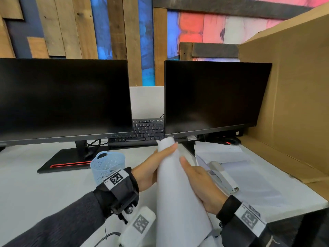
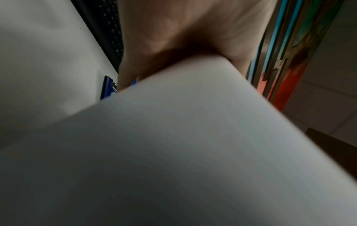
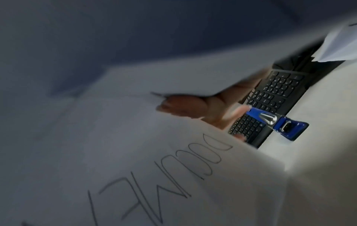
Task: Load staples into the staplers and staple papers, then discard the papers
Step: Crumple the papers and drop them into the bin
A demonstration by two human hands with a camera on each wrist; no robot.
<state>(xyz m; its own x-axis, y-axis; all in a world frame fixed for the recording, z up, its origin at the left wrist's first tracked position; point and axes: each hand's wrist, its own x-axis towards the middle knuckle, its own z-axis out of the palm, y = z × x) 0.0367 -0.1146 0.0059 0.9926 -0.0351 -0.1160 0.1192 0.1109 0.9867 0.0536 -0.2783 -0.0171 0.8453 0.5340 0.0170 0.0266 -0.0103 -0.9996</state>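
Observation:
A bent sheaf of white papers (image 1: 175, 186) stands up between my two hands over the desk's front. My left hand (image 1: 156, 163) grips its left side, fingers running up to the top fold. My right hand (image 1: 195, 179) holds the right side, thumb on the outer sheet. In the left wrist view my palm (image 2: 193, 30) wraps the fold of the papers (image 2: 173, 152). The right wrist view shows pencil lettering on the papers (image 3: 135, 160) and a blue stapler (image 3: 278, 122) lying by the keyboard. A white stapler (image 1: 222, 177) lies on loose sheets (image 1: 231, 157) to the right.
Two dark monitors (image 1: 62, 98) stand at the back with a black keyboard (image 1: 147, 129) between them. A blue mesh basket (image 1: 106, 164) sits left of my left hand. A large open cardboard box (image 1: 293, 86) walls the right side of the white desk (image 1: 44, 184).

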